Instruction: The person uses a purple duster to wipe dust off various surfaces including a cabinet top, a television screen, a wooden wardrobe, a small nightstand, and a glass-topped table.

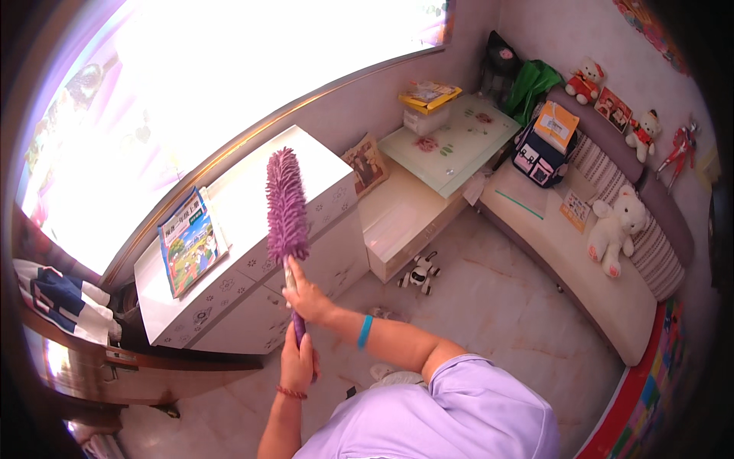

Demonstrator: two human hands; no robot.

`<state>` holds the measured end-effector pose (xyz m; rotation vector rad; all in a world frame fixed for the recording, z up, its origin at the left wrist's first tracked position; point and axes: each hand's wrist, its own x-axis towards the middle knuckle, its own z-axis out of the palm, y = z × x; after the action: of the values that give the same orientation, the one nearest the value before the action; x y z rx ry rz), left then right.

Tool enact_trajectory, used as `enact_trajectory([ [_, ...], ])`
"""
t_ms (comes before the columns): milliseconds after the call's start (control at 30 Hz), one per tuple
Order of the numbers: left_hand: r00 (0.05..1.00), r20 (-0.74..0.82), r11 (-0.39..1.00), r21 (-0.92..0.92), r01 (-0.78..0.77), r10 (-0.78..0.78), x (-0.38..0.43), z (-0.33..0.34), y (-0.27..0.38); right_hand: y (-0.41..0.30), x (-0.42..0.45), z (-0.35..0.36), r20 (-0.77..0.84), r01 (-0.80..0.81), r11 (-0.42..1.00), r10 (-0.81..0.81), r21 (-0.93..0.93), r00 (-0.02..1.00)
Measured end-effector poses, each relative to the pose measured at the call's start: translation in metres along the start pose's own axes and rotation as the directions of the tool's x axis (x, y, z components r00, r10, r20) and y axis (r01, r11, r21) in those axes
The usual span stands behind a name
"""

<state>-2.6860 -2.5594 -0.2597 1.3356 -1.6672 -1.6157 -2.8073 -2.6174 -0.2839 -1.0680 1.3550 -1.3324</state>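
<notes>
A purple microfiber duster is held upright in front of me, its fluffy head tilted slightly left. My left hand, with a red beaded bracelet at the wrist, is wrapped around the purple handle. Higher up, my right hand grips the pale shaft just below the fluffy head, one finger reaching up towards the fibres. A blue band circles the right forearm. Behind the duster stands a white cabinet with flower patterns; in this view the head overlaps its top, and I cannot tell whether they touch.
An illustrated book lies on the cabinet. A framed photo leans beside a glass-topped table bearing a plastic box. A toy robot dog is on the floor. The sofa holds a backpack and a white teddy bear.
</notes>
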Motion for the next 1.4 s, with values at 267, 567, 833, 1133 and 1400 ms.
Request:
enact_trajectory([
  [267,0.995,0.103,0.996,-0.091,0.018,-0.008,0.104,0.013,0.059,0.001,0.112,-0.044,-0.221,0.142,0.938,-0.218,-0.316,0.95],
  [567,0.983,-0.126,0.978,-0.179,0.108,-0.132,0.085,-0.025,0.037,-0.011,0.119,0.027,0.083,0.097,0.913,-0.07,-0.396,0.994],
  [833,0.974,0.045,0.957,0.179,-0.229,0.224,0.105,0.02,0.022,0.031,0.082,-0.061,-0.18,0.243,0.926,-0.197,0.29,0.964],
  [1133,0.878,0.467,0.929,0.361,-0.078,-0.108,0.032,-0.012,-0.017,0.077,-0.034,-0.032,-0.238,-0.067,0.89,0.193,0.451,0.952],
  [1400,0.859,0.371,0.918,0.315,0.241,-0.352,-0.065,-0.051,-0.111,0.167,-0.069,0.049,0.603,-0.791,0.61,0.613,0.049,0.51],
])
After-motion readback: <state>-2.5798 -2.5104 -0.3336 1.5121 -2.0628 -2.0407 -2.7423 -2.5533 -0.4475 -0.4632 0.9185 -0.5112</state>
